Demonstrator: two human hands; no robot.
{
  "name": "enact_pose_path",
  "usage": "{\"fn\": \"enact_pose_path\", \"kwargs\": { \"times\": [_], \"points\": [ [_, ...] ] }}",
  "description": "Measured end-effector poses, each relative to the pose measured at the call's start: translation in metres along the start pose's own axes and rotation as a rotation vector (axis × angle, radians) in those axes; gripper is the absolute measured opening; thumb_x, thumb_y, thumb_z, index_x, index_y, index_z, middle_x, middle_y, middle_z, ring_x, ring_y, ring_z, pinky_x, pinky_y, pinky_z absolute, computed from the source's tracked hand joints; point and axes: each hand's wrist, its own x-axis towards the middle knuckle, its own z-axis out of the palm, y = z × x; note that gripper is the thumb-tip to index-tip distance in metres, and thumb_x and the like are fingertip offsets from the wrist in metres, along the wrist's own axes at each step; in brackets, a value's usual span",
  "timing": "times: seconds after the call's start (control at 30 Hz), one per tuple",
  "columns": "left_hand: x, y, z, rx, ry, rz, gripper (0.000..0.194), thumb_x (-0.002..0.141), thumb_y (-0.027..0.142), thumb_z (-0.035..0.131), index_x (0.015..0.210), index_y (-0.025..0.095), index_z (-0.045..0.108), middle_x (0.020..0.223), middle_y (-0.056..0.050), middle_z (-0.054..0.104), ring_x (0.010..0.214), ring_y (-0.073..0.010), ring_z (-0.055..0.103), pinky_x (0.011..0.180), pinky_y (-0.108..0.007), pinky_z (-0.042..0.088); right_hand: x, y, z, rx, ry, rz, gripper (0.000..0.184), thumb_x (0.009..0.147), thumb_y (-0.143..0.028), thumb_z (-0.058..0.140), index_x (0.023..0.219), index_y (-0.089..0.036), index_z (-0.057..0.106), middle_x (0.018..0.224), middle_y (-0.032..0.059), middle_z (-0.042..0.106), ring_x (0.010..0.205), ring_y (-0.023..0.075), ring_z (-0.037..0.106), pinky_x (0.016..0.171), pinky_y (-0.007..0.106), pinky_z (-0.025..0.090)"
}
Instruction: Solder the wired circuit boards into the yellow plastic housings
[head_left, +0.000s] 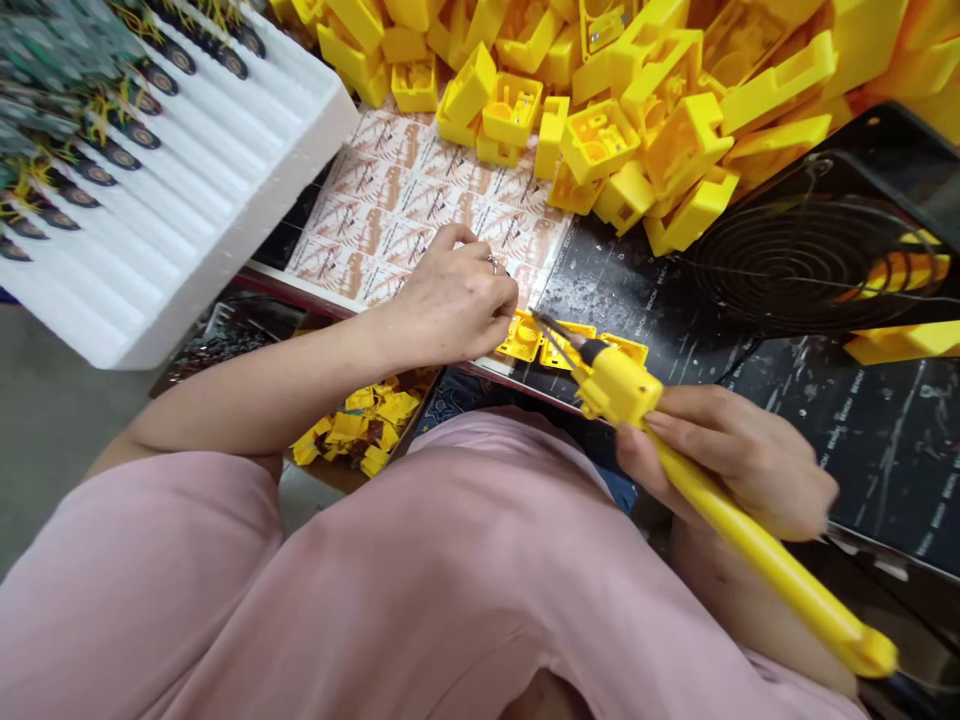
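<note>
A yellow soldering iron [709, 490] lies across my right hand [739, 455], its fingers wrapped round the handle. Its dark tip points left, with a thin metal feed tube beside it, and reaches over a small yellow plastic case [523, 338]. My left hand [461, 295], a ring on one finger, is curled at this case, its thumb against the near left side; the fingertips are mostly hidden. Two more open yellow cases, a middle one [559, 350] and a right one [628, 350], stand in the same row along the table's front edge.
Yellow housings [517, 105] are heaped at the back of the black table [877, 420]. A black fan with a wire guard [787, 260] stands right. Printed sheets [390, 200] lie beyond my left hand. A white foam tray [247, 190] carries wired speakers. Below sits a box of yellow pieces [360, 425].
</note>
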Motion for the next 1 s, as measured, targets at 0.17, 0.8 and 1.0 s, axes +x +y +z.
{"fn": "enact_pose_path", "kwargs": {
  "times": [0.17, 0.8, 1.0],
  "points": [
    [0.001, 0.001, -0.001, 0.017, -0.041, -0.017, 0.027, 0.086, 0.026, 0.052, 0.078, 0.022, 0.079, 0.066, -0.002, 0.063, 0.09, -0.0243, 0.066, 0.107, -0.054, 0.044, -0.005, 0.001, -0.001, 0.003, 0.067, 0.02, 0.028, 0.081, -0.009, 0.085, 0.091, -0.023, 0.063, 0.078, -0.0028, 0.074, 0.063, 0.0122, 0.071, 0.056, 0.022, 0.06],
    [-0.059, -0.019, 0.016, -0.231, 0.237, -0.433, 0.03, 0.09, 0.041, 0.057, 0.088, 0.017, 0.075, 0.084, -0.005, 0.076, 0.078, -0.0186, 0.067, 0.077, -0.035, 0.052, -0.039, 0.013, 0.012, -0.04, 0.279, 0.251, 0.063, 0.078, -0.017, 0.091, 0.137, -0.032, 0.072, 0.104, 0.0011, 0.083, 0.065, 0.0187, 0.075, 0.046, 0.028, 0.055],
    [-0.048, -0.011, 0.013, -0.278, 0.268, -0.269, 0.028, 0.099, 0.034, 0.056, 0.096, 0.019, 0.079, 0.084, -0.003, 0.079, 0.078, -0.0173, 0.069, 0.081, -0.033, 0.054, -0.034, 0.002, 0.008, 0.093, 0.259, 0.212, 0.058, 0.075, -0.01, 0.091, 0.127, -0.029, 0.077, 0.093, 0.0025, 0.081, 0.067, 0.0228, 0.075, 0.049, 0.034, 0.061]
  ]
}}
